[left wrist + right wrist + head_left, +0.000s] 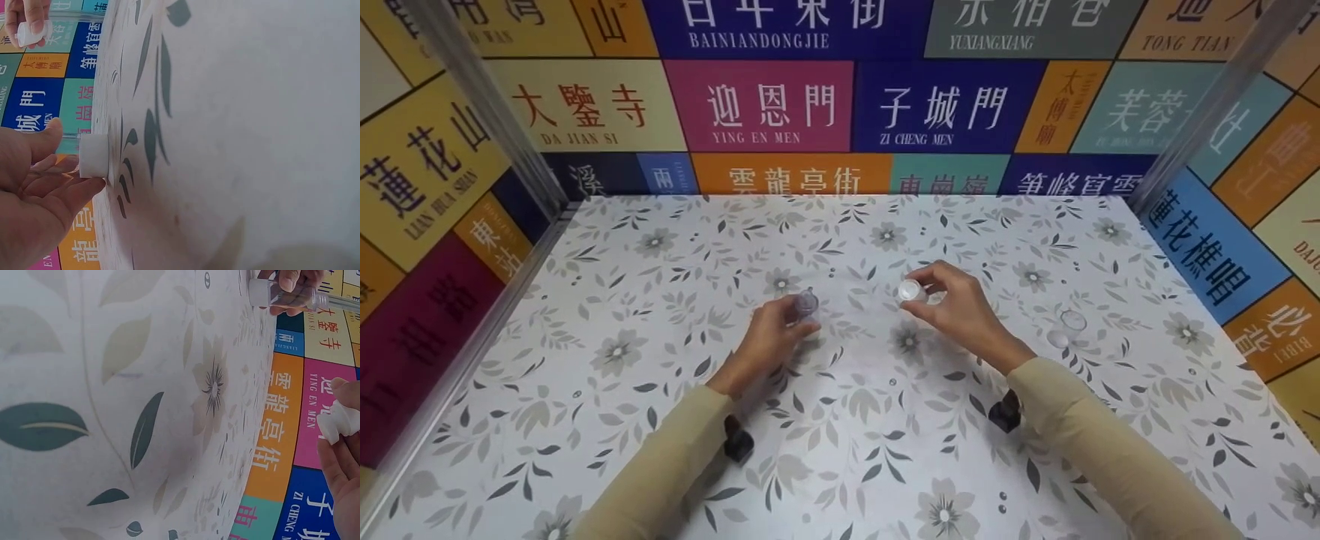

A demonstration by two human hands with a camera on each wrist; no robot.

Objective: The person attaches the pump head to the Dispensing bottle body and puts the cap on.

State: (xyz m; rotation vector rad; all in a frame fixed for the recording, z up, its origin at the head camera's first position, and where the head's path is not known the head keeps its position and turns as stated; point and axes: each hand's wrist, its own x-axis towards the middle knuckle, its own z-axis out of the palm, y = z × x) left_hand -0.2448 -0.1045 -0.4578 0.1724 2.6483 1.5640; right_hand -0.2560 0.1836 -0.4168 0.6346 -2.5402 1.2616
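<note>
On the table, left of centre, stands a small clear bottle [807, 303] with a narrow neck on top. Its white bottom part [94, 156] meets the tabletop. My left hand [775, 330] holds the clear body between thumb and fingers. My right hand [960, 304] is raised a little to the right and pinches a small white cap-like piece [911, 289] between thumb and fingertips. In the left wrist view that white piece [34, 34] looks roughly cylindrical, with a small stub at one end. Between the bottle and the white piece there is a gap.
Right of my right forearm lie a clear round cover [1073, 320] and a small translucent piece [1058, 339] beside it. The white table [840, 420] has a floral pattern. Panels with coloured signs [761, 105] stand behind and at both sides, with clear posts at the corners.
</note>
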